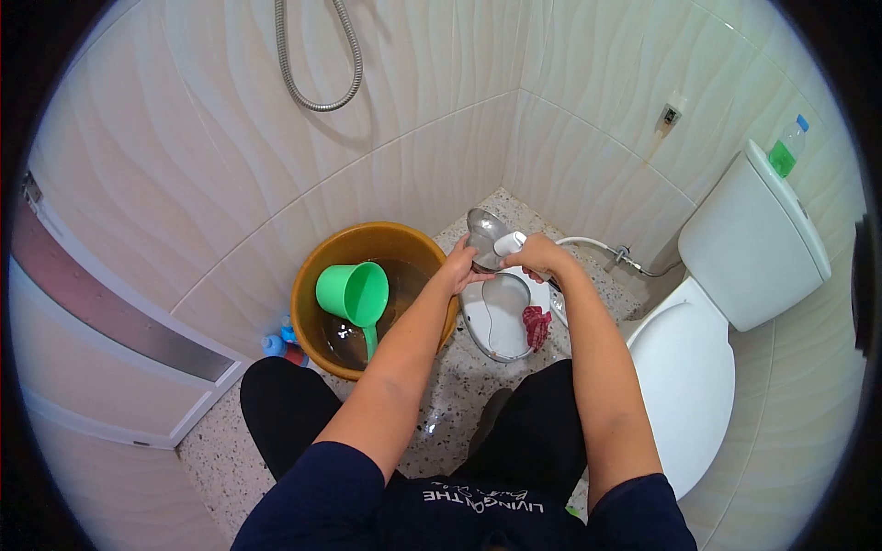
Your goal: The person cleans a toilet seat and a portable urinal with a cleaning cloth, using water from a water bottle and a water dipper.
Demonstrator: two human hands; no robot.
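Between tiled walls (441, 92), above speckled floor (441, 404), grips a shiny grey bowl (485, 241) near its rim with the left hand (459, 267), fingers partly spread; clasps a white bidet sprayer (510, 242) in the right hand (536, 256), fingers curled. Tilts the bowl over a pale round basin (466, 312) bearing a red cloth (537, 328), beside a brown tub (304, 335) holding a green dipper (349, 294).
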